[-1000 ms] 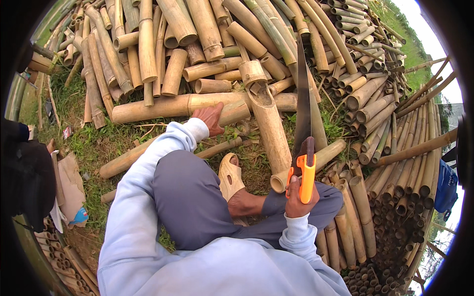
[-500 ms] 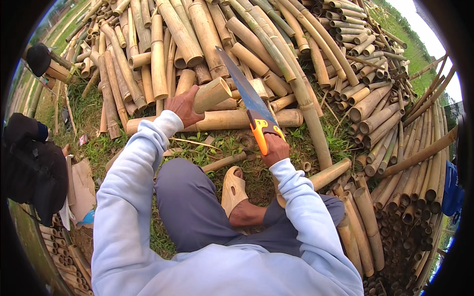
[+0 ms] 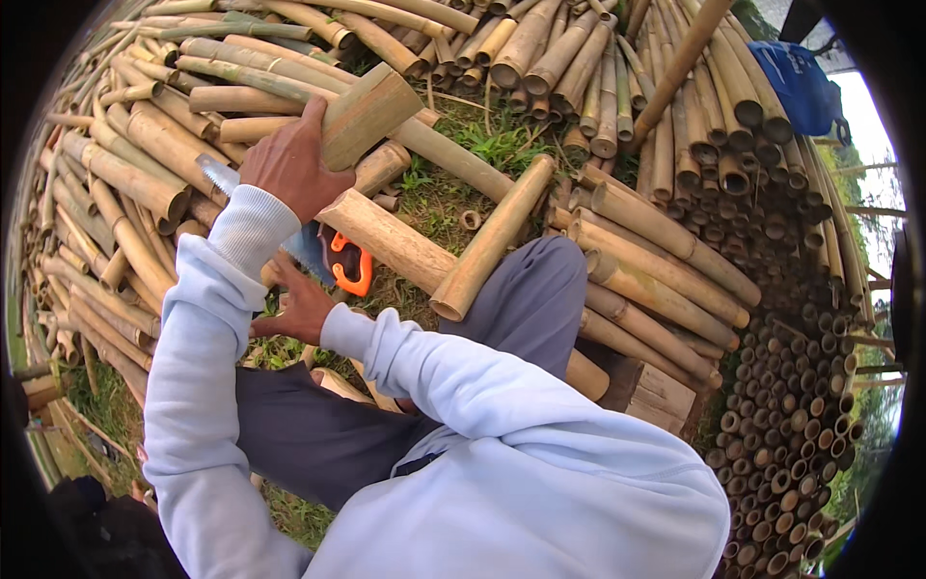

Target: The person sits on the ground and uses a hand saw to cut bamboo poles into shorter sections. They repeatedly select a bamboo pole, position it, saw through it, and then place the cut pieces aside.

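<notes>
My left hand is wrapped round a short cut length of bamboo, held up and tilted with its sawn end toward the upper right. Below it my right hand has its fingers spread and nothing in them. Just beyond the right hand lies a hand saw with an orange and black handle. Its blade runs up to the left and passes behind my left wrist, so its middle is hidden; the toothed tip shows past the cuff.
A bamboo log lies in front of me, with a shorter bamboo piece resting across its end by my knee. Cut bamboo poles are heaped at left. Stacked bamboo stands at right, near a blue container.
The view has turned to the right. My right hand has let go of the saw, which now lies down. The bamboo length is still in my left hand.
</notes>
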A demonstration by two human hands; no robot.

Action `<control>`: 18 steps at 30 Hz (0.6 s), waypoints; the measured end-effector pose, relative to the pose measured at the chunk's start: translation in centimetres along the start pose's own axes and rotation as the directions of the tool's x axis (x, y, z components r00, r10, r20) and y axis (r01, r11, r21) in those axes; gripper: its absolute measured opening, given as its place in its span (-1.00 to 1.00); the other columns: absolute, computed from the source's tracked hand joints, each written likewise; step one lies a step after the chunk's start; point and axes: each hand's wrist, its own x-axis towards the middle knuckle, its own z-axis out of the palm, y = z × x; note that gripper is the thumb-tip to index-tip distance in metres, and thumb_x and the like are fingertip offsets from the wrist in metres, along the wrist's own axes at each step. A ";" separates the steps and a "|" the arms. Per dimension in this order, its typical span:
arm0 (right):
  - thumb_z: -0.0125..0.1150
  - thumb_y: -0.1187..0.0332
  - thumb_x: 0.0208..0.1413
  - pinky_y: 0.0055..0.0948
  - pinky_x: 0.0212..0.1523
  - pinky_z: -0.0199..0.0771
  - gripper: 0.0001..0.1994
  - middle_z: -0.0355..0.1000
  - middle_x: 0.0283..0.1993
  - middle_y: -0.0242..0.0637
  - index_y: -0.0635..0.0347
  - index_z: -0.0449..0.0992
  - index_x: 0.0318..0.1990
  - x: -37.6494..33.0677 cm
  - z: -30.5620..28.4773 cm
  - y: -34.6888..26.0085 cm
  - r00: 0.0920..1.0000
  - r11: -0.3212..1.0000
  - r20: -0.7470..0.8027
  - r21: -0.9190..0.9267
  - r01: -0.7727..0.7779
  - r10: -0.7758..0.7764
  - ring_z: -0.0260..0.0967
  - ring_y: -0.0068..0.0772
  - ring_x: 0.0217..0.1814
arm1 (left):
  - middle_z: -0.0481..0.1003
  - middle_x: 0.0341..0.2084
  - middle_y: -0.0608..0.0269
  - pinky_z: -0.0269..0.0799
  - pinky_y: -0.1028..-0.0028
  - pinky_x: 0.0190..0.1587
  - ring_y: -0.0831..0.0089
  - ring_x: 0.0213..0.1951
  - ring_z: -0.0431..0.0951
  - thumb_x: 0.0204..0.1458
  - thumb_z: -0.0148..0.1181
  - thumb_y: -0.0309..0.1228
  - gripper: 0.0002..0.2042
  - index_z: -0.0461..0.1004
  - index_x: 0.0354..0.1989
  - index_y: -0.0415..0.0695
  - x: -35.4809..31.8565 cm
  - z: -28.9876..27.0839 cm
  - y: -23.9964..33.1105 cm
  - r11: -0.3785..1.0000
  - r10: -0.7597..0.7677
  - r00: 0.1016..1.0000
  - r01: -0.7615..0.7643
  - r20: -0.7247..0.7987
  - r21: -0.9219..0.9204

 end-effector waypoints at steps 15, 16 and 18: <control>0.46 0.18 0.16 -0.32 -0.13 0.70 -0.40 0.44 0.12 -0.26 0.17 0.34 0.26 -19.5 -32.1 -7.0 0.098 0.855 -0.995 0.081 0.512 0.035 0.50 -0.33 0.07 | 0.39 0.34 0.04 0.29 0.11 0.36 0.02 0.32 0.41 0.00 0.44 -0.38 -0.23 0.26 0.43 -0.18 -3.3 -5.2 11.3 0.682 0.647 0.584 -0.731 -0.490 0.029; 0.46 0.16 0.14 -0.27 -0.30 0.74 -0.42 0.46 0.09 -0.26 0.12 0.37 0.25 -23.1 -37.0 -5.9 0.007 0.863 -1.000 0.022 0.504 0.021 0.52 -0.30 0.03 | 0.37 0.36 0.03 0.27 0.09 0.39 0.01 0.34 0.39 0.07 0.39 -0.45 -0.31 0.28 0.40 -0.20 -3.8 -5.1 8.0 0.716 0.602 0.652 -0.696 -0.460 -0.050; 0.50 0.07 0.08 -0.28 -0.35 0.77 -0.43 0.54 -0.07 -0.17 0.18 0.41 0.13 -29.6 -43.4 -6.0 -0.108 0.897 -0.994 -0.016 0.441 0.035 0.62 -0.24 -0.17 | 0.37 0.35 0.00 0.34 0.12 0.35 0.07 0.32 0.41 0.14 0.31 -0.53 -0.39 0.28 0.39 -0.22 -5.3 -5.3 0.4 0.851 0.475 0.793 -0.525 -0.382 -0.031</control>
